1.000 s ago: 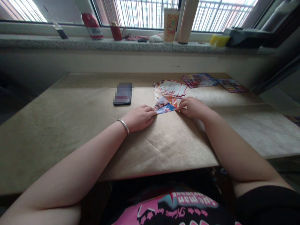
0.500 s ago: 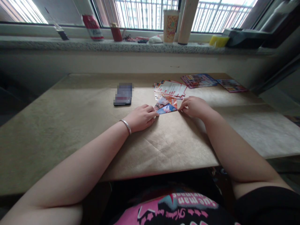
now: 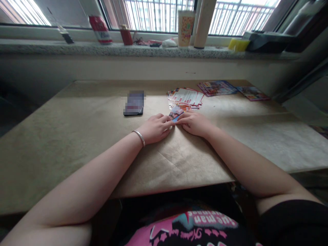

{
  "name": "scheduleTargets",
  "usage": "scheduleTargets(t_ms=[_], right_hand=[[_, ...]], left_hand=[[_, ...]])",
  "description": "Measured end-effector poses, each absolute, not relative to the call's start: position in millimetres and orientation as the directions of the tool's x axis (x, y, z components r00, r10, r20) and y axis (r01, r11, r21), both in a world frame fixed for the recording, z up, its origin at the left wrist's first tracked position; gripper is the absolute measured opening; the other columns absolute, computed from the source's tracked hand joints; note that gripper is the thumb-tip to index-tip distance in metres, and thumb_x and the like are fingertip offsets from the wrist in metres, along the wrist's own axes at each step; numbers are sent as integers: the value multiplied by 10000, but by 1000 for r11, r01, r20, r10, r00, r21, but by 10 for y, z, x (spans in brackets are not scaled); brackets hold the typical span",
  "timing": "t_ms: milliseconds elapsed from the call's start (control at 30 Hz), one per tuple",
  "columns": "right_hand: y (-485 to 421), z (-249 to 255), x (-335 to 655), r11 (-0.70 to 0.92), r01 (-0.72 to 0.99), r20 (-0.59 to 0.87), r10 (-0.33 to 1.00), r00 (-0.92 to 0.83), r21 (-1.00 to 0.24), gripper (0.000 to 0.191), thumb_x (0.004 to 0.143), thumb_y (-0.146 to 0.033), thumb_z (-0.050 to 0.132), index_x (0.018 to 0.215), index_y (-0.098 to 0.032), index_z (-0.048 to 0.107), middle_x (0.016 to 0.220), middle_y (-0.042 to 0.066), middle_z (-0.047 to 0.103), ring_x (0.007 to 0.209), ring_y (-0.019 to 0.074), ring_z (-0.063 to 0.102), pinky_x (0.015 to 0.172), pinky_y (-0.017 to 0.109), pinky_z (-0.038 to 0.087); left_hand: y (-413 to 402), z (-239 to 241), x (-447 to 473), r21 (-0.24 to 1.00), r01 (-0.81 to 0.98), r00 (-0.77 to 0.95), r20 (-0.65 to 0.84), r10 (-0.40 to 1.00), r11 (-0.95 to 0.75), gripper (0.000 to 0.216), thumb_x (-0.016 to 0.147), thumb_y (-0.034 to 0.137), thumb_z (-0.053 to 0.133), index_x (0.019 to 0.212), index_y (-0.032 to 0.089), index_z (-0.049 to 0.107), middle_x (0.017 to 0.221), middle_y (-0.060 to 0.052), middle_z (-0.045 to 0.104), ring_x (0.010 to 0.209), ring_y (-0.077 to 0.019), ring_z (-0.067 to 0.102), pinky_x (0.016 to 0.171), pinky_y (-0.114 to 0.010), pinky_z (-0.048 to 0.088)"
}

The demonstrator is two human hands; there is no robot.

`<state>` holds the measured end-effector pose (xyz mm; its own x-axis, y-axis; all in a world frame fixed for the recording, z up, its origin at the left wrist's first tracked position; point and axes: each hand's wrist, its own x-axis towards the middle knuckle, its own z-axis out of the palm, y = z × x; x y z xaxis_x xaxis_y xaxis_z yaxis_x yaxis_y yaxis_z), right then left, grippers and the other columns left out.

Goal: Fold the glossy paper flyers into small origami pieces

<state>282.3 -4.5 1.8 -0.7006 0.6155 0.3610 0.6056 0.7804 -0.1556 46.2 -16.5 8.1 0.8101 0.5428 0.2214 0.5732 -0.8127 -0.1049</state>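
On the table [image 3: 84, 136], hands [image 3: 155, 128] [image 3: 196, 123] touch colourful paper [image 3: 176, 112]

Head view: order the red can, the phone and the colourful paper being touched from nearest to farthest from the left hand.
1. Colourful paper: touching the left hand, on its right.
2. Phone: on the table, beyond the hand and leftward.
3. Red can: farthest, on the windowsill, leftward.

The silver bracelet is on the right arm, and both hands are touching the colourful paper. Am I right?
Not quite. The head view shows the bracelet on the left arm. The left hand and right hand are both touching the paper, as you said.
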Motion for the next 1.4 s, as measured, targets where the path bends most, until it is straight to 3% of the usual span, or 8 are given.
scheduleTargets(t_ms=[300,767,1067,1300,1400], right_hand=[[-64,40,2838,749,651,331,649,-685,-123,309,876,-167,522,1036,-259,770,1079,50,729,1012,216,629,937,364,465],[-70,50,2846,759,641,329,637,-697,-113,314,878,-173,506,1027,-250,772,1058,45,733,985,205,645,935,365,461],[-73,54,2852,774,621,350,620,-702,-124,310,882,-193,507,1031,-259,770,1057,33,733,976,196,642,901,340,467],[-139,97,2849,725,687,322,661,-678,-41,284,885,-220,503,992,-234,765,1019,72,721,938,221,614,882,363,433],[-156,96,2835,723,690,336,650,-681,0,264,891,-244,501,966,-208,752,987,89,710,943,239,590,873,373,423]], left_hand=[[-178,267,318,-26,556,825,133,549,-831,328,941,284,446,1162,190,669,1115,-90,662,989,-220,583,910,-355,492],[-254,451,270,23,606,795,18,607,-795,325,871,221,490,1093,201,726,1159,-47,703,1011,-208,653,966,-345,497],[-199,472,180,119,610,790,-7,613,-784,297,858,240,481,987,220,748,1143,7,728,1060,-177,658,984,-298,488],[-179,382,165,98,603,789,70,610,-792,271,874,245,472,982,207,718,1028,-37,735,974,-197,647,916,-322,500],[-167,292,193,53,594,791,142,595,-803,295,913,287,459,1083,189,680,1022,-70,708,953,-210,628,873,-336,508]])
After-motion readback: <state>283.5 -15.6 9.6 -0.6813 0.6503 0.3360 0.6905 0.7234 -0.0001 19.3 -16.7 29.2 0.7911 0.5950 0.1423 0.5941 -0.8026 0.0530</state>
